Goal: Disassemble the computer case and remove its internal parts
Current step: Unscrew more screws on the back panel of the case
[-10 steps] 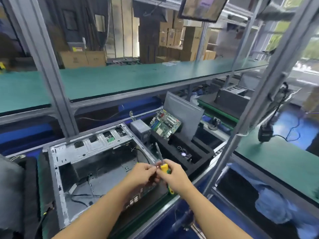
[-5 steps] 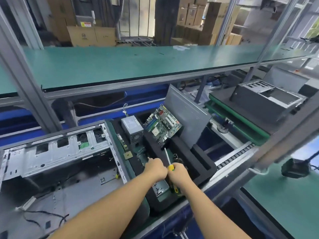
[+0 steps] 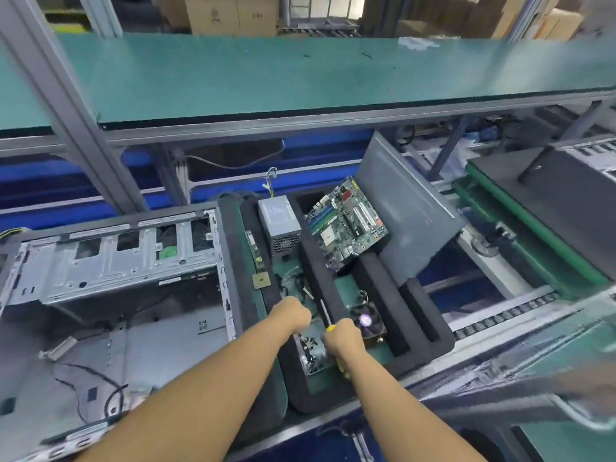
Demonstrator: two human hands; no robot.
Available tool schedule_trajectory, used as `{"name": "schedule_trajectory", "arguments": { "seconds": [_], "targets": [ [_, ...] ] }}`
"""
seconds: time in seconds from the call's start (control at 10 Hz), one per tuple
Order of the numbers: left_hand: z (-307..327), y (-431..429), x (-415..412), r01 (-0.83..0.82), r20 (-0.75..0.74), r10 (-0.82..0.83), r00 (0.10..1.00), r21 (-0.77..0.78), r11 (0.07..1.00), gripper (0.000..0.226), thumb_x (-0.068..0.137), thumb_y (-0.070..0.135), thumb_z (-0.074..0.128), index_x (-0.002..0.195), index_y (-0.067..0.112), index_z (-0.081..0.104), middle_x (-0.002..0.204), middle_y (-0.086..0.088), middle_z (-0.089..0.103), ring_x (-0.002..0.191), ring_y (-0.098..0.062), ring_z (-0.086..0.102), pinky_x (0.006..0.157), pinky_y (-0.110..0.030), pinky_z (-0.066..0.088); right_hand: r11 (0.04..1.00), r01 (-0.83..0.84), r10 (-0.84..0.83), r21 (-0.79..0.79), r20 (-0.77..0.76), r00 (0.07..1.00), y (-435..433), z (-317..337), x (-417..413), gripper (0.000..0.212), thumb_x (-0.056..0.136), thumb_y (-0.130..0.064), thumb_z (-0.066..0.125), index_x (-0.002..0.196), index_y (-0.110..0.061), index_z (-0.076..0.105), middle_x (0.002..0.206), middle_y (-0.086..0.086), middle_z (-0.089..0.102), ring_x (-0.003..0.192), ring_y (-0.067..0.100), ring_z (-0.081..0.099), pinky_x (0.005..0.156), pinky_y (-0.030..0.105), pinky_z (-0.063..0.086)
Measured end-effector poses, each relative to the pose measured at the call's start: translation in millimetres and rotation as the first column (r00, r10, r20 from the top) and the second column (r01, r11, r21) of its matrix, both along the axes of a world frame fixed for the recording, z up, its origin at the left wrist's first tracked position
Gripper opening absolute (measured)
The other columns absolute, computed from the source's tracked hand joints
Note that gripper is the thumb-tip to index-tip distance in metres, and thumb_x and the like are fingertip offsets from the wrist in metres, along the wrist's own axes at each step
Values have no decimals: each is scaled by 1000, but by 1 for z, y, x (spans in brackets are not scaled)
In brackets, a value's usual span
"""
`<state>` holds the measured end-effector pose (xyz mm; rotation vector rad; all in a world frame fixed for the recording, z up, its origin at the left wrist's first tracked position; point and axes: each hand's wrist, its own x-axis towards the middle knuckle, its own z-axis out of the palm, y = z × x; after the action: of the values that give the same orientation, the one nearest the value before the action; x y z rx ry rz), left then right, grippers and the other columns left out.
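Observation:
The open grey computer case (image 3: 110, 271) lies on its side at the left, with loose black cables inside. To its right stands a black foam tray (image 3: 316, 278) holding a power supply (image 3: 279, 225), a green motherboard (image 3: 346, 225) and a cooler fan (image 3: 368, 321). My right hand (image 3: 341, 338) is shut on a yellow-handled screwdriver (image 3: 325, 311) whose shaft points up. My left hand (image 3: 295, 311) is closed in a fist over a small clear box of screws (image 3: 313, 353) in the tray; whether it holds anything is hidden.
A grey side panel (image 3: 410, 215) leans in the tray behind the motherboard. A green shelf (image 3: 266, 78) on aluminium posts runs overhead. Another case (image 3: 566, 195) sits on the conveyor at the right. A metal frame bar (image 3: 500, 395) crosses the lower right.
Both hands have moved from over the case's edge rightward to the foam tray and have come apart. The view has swung right and down.

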<state>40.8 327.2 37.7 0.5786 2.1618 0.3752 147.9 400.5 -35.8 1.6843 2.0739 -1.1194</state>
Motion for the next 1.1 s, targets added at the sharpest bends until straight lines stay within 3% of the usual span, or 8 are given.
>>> {"name": "schedule_trajectory", "arguments": {
  "seconds": [0.1,0.3,0.6,0.7,0.8,0.9,1.0,1.1],
  "targets": [
    [6,1,-1,-78,-7,79,997,111,991,36,98,7,45,129,-6,56,103,-11,51,92,-24,47,89,-34,46,996,85,-89,-33,-127,988,5,7,-2,7,87,-11,56,85,-5,59,93,18,62,81,31,53,69,30,42],
    [43,-9,-7,-4,63,-22,998,381,925,28,99,12,47,115,12,69,107,-2,67,88,-17,57,82,-28,48,970,162,-233,-182,-504,832,-8,56,-12,19,92,-17,52,82,-3,59,67,10,60,46,20,47,45,27,39],
    [99,-123,-55,46,-25,-39,999,641,766,26,98,11,51,113,23,69,104,14,72,86,-2,66,71,-19,48,846,-24,-420,-532,-694,586,-89,114,-30,27,72,-27,58,95,-13,59,59,2,51,45,17,41,47,27,39],
    [100,-180,-79,98,70,-158,985,525,845,22,100,17,55,117,18,68,109,8,73,87,-4,67,73,-22,50,830,-61,-432,-554,-709,558,-126,120,-29,23,73,-27,58,92,-14,56,58,1,45,46,17,36,47,26,36],
    [95,-236,-97,348,-8,-363,932,312,884,32,99,37,59,127,22,65,124,5,67,110,-10,62,88,-24,46,809,-67,-476,-584,-718,508,-167,125,-22,14,85,-25,53,92,-13,56,59,1,45,47,17,37,46,27,37],
    [86,-282,-104,510,62,-517,853,103,854,60,92,53,62,143,23,51,142,10,52,125,-8,50,102,-23,34,803,-54,-506,-593,-728,462,-210,125,-11,20,98,-19,39,97,-10,57,59,2,48,47,17,41,47,27,42],
    [75,-321,-108,572,103,-569,816,7,821,71,89,49,68,148,21,42,144,8,45,132,-14,44,108,-27,33,822,-92,-465,-562,-756,461,-256,122,-2,24,103,-15,33,104,-7,56,62,4,51,51,18,45,49,29,45],
    [68,-352,-110,606,-7,-606,795,23,795,54,88,31,74,136,21,53,134,5,58,118,-17,55,102,-29,42,858,-138,-370,-495,-782,502,-303,118,6,22,105,-13,35,108,-8,56,67,5,56,56,19,51,55,33,50]
  ]
}}
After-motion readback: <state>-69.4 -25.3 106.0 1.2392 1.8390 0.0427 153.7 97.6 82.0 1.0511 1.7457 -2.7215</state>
